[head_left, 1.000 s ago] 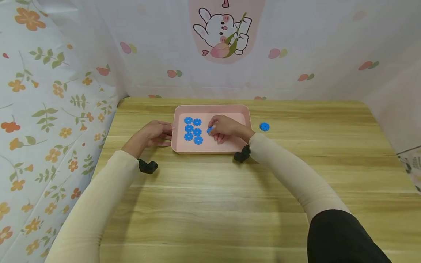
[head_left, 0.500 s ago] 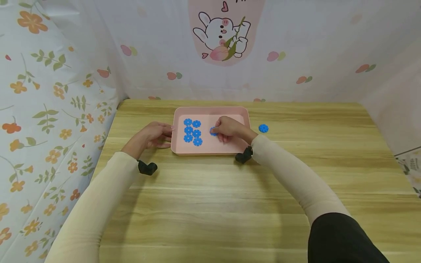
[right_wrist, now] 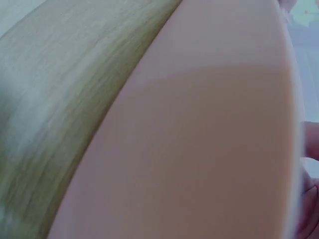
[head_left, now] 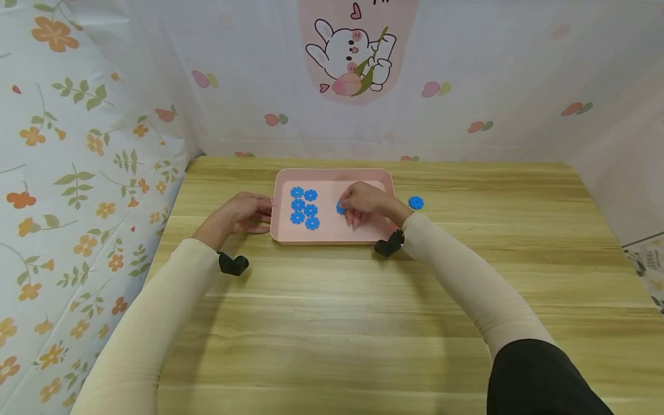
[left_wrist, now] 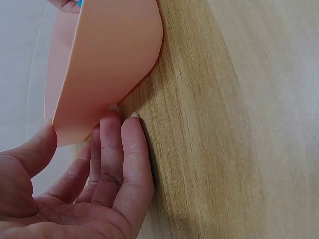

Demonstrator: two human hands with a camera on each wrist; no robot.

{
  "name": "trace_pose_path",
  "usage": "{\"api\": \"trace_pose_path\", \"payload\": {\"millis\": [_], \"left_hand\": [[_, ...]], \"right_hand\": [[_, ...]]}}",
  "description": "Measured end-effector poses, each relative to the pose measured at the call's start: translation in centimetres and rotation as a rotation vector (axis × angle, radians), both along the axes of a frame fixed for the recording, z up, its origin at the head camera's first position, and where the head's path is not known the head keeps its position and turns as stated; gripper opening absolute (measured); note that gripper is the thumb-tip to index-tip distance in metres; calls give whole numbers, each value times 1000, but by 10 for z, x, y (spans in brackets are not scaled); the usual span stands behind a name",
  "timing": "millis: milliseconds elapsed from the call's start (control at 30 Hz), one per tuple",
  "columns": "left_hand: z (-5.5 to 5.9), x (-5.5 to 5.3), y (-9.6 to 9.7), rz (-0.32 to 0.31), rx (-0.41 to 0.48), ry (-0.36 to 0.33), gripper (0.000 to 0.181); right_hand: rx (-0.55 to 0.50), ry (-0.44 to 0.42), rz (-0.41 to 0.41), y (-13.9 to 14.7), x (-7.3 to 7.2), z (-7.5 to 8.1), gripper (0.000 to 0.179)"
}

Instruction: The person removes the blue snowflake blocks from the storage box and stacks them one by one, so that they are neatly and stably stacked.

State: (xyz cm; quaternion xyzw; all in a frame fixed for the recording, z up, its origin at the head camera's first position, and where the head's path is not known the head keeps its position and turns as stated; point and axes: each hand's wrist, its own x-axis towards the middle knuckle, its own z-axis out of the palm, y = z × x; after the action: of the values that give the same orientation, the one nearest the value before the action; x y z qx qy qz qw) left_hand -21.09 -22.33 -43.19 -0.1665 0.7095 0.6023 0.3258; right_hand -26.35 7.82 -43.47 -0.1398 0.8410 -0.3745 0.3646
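On the table lies a pink tray (head_left: 332, 236) with several blue notched plastic discs (head_left: 310, 210) in two columns on its left half. My right hand (head_left: 365, 199) is over the tray's right half, pinching one blue disc (head_left: 340, 207) between thumb and fingers. My left hand (head_left: 244, 212) holds the tray's left end. In the left wrist view, the thumb of that hand (left_wrist: 75, 199) touches the rim and its fingertips meet the lower outer wall. The right wrist view shows mostly the tray wall (right_wrist: 199, 149), with the right fingers partly hidden behind it.
One more blue disc (head_left: 416, 203) lies on the wooden table (head_left: 332, 323) right of the tray. A patterned cloth (head_left: 233, 69) hangs behind the table, and a floral one (head_left: 93, 230) covers the left side.
My right hand has shifted slightly right within the tray with the blue disc in its fingers. The left hand stays at the tray's end. The other discs keep their places.
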Motion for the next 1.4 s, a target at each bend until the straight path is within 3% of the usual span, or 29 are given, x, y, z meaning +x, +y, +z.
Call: {"api": "trace_pose_path", "payload": {"millis": [100,333,667,833,967,1400], "left_hand": [[-1,0,-1,-1,1,0,46],[0,1,-3,-3,3,5,46],[0,1,-3,-9,-7,17,45],[-1,1,-2,-6,-6,10,45],[0,1,-2,-6,-9,10,45],[0,0,0,1,-5,8,44]], "right_hand": [[-14,20,-6,2,-1,-1,23],[-80,-25,-85,8,0,2,21],[-312,23,-168,34,3,17,18],[-300,1,-231,52,3,25,30],[-279,10,-278,69,4,29,29],[-293,48,-384,115,8,25,31]]}}
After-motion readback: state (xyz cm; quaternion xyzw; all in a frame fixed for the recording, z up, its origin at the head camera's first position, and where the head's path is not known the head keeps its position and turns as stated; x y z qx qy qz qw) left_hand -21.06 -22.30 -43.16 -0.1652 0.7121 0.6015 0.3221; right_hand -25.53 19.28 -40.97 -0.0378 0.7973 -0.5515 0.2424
